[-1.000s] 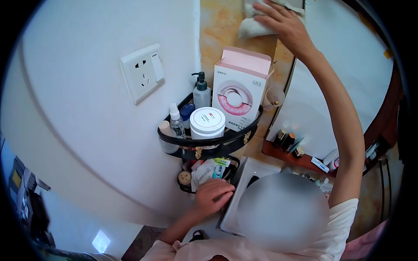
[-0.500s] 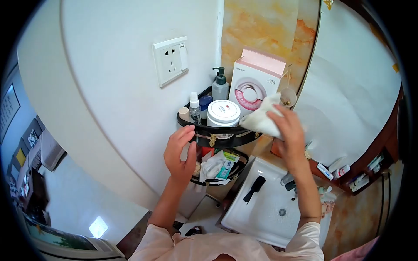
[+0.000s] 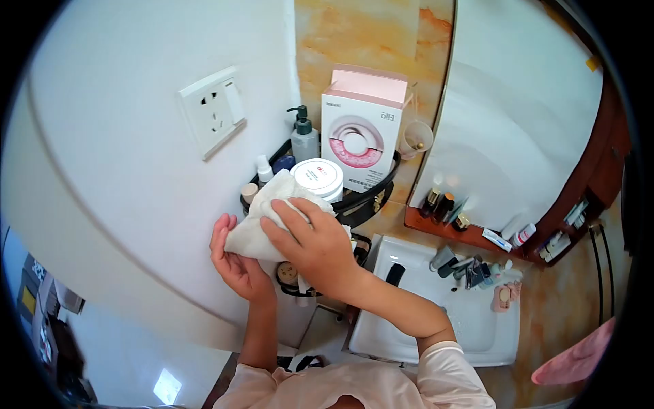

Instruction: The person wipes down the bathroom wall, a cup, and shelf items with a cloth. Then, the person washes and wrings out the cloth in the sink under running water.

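My right hand [image 3: 317,249] presses a white cloth [image 3: 253,232] against the front left of the black corner shelf [image 3: 371,208]. Its fingers bend over the folded fabric, which hides that part of the rim. My left hand [image 3: 242,273] is cupped at the cloth's lower left corner, fingers raised and parted; the cloth touches or overlaps it. Just behind the cloth stands a white lidded jar [image 3: 317,177]. Also on the shelf are a spray bottle [image 3: 263,169], a small beige-capped item [image 3: 250,192], a pump bottle [image 3: 304,142] and a pink-and-white box [image 3: 361,133].
A lower shelf tier [image 3: 361,252] holds small items, mostly hidden by my arm. Right of it is a white sink [image 3: 409,327] with a black comb [image 3: 395,275] and several bottles. A wall socket [image 3: 214,112] sits left; a mirror [image 3: 518,116] hangs right.
My right hand has carried the cloth leftward from beside the box to the shelf's front left. My left hand has shifted slightly left and down in view. The view has turned.
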`<state>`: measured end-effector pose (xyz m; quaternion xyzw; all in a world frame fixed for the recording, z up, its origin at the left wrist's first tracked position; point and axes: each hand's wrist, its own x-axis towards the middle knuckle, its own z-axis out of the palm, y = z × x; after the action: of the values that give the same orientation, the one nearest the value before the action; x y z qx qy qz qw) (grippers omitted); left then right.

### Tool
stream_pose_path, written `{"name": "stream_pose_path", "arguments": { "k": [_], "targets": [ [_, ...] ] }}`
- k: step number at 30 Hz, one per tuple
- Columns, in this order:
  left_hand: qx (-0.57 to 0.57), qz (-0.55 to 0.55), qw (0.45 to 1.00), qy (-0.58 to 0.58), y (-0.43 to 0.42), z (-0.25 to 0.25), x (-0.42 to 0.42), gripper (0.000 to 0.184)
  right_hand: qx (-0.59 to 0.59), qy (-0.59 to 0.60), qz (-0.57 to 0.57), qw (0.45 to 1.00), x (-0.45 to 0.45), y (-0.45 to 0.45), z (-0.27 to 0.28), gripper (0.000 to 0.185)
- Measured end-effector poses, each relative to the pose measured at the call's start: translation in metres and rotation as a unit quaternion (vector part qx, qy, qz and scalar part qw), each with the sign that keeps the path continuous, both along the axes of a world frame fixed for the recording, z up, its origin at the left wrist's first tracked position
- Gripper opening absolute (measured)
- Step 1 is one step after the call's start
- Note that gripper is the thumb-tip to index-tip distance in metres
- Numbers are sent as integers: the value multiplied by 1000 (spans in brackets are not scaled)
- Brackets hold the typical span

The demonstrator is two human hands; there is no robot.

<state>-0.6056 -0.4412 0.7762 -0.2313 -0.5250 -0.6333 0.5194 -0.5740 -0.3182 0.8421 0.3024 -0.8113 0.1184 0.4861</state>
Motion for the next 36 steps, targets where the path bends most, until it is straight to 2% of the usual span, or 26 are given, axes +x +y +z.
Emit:
{"name": "stream_pose_path", "arguments": {
  "k": [2, 7, 8, 11, 14, 17, 18, 21, 22, 25, 32, 35, 36],
  "targets": [
    [-31, 0, 999, 11, 6, -1, 4, 40, -5, 0, 14, 1000, 2, 20, -5, 43],
    [-94, -17, 994, 45, 16, 9, 8, 42, -28, 21, -51, 998, 2, 94, -18, 52],
    [-88, -28, 994, 56, 20, 14, 5, 39, -48, 3, -44, 998, 6, 107, -17, 54],
    [-214, 14, 977, -17, 25, 53, 5, 35, -160, -43, -20, 986, 23, 142, -29, 52],
    [-355, 85, 930, -43, 34, 95, 2, 34, -314, -88, -11, 945, 43, 161, -62, 44],
    [-481, 114, 866, -80, 40, 123, -3, 37, -378, -154, -17, 913, 64, 177, -98, 42],
    [-506, 100, 850, -108, 40, 129, -10, 47, -395, -172, -13, 902, 71, 178, -108, 41],
    [-605, 119, 750, -242, 47, 152, -21, 53, -439, -219, 3, 871, 86, 179, -131, 38],
    [-591, 59, 765, -251, 47, 150, -34, 56, -448, -234, 12, 863, 88, 181, -138, 38],
    [-627, 26, 727, -279, 51, 153, -46, 50, -456, -258, 23, 852, 89, 184, -153, 39],
    [-645, -124, 702, -274, 37, 156, -57, 52, -521, -307, 43, 795, 95, 187, -168, 36],
    [-631, -101, 715, -282, 40, 148, -59, 53, -549, -320, 15, 772, 92, 193, -200, 34],
    [-634, -69, 734, -235, 22, 130, -84, 54, -553, -329, 22, 765, 95, 193, -199, 34]
  ]
}}
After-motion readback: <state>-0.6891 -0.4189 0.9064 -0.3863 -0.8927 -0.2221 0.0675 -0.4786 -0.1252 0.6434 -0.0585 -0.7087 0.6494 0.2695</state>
